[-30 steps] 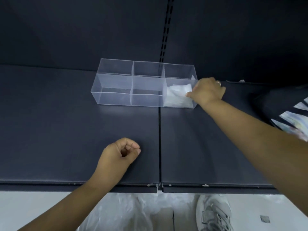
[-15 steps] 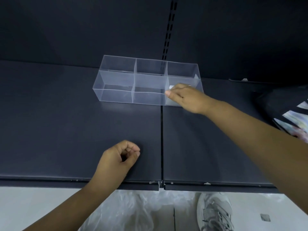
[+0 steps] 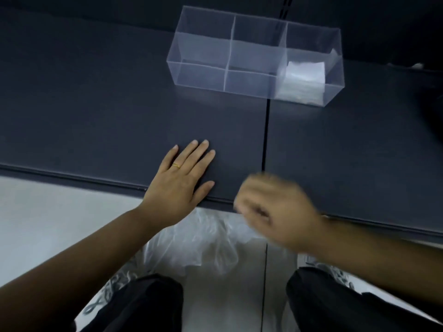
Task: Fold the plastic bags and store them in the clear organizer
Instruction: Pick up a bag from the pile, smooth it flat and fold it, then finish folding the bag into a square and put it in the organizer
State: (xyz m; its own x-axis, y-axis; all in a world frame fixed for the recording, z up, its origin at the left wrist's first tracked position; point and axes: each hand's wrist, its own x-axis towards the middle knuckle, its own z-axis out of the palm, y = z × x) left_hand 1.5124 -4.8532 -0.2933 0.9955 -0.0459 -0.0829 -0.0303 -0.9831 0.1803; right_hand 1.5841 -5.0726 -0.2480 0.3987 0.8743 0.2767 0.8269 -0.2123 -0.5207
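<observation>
Dark shelf (image 3: 96,104) with a dark back wall behind it, and pale floor (image 3: 48,212) below the front edge. Clear organizer (image 3: 199,51) sits at the back of the shelf, split into compartments. One folded plastic bag (image 3: 304,77) lies in the right-end compartment. Left hand (image 3: 179,185) lies flat on the shelf near the front edge, fingers straight, holding nothing, gold ring (image 3: 176,165) on one finger. Right hand (image 3: 275,209) is just beside it over the front edge, not touching it. It is motion-blurred, so I cannot tell its grip. Loose plastic bags (image 3: 203,245) are heaped on the floor between black trouser legs (image 3: 143,305).
</observation>
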